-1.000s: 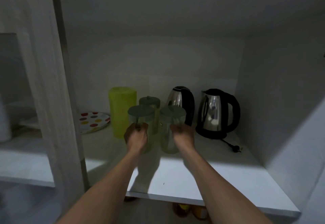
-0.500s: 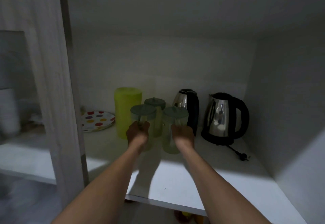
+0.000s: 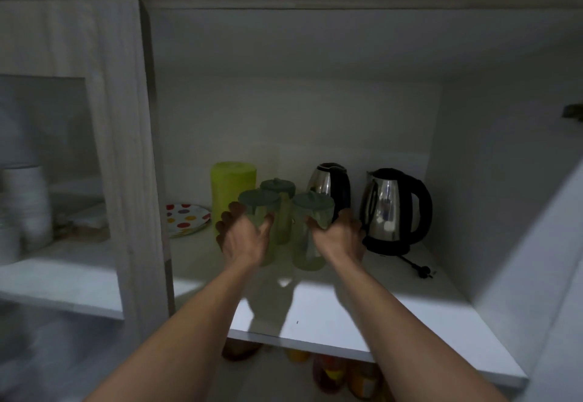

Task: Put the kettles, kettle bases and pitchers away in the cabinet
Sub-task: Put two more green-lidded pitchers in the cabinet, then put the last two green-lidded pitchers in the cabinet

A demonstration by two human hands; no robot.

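Green-lidded pitchers (image 3: 258, 209) stand left of the steel kettles (image 3: 394, 209) on the cabinet shelf (image 3: 347, 307), left hand (image 3: 243, 239) with fingers spread at one, right hand (image 3: 339, 239) too blurred to tell its grip; nearly everything's away, I'd say.

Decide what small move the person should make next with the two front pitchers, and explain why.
Probably let the right hand release the right pitcher and draw back. Both front pitchers stand upright on the shelf; the left hand is spread open at the left pitcher, so placing looks done.
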